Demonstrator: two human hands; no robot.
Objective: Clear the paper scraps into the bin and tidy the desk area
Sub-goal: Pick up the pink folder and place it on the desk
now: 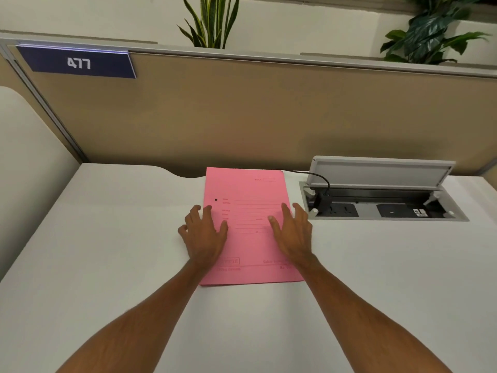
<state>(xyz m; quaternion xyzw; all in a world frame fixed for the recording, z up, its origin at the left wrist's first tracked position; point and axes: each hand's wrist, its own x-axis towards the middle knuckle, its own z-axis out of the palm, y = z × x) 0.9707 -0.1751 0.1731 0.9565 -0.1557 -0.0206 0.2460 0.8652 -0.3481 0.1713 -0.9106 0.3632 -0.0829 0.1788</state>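
At the middle of the worktop (107,238) lay a pink folder (248,238), flat, its far edge near the partition (242,117) and its printed face up. The left hand (204,232) rested palm down across the folder's left edge, half on the card and half on the bare surface; the right hand (293,232) lay likewise over the right edge. The fingers of both were spread wide and flat, gripping nothing. The folder looked light, thin and fairly stiff, likely to slide readily on the smooth top and to bend if lifted by one corner; the two long edges, where the hands already sat, seemed the sound places to pinch it. No paper scraps and no bin showed in view, so this was probably the tidying part of the job. Just right of the folder an open socket box (382,200) was set into the surface, lid raised, with a black cable (320,179) running into it. Beyond the partition, which bore a blue plate (78,63) reading 477, stood two plants (212,22).
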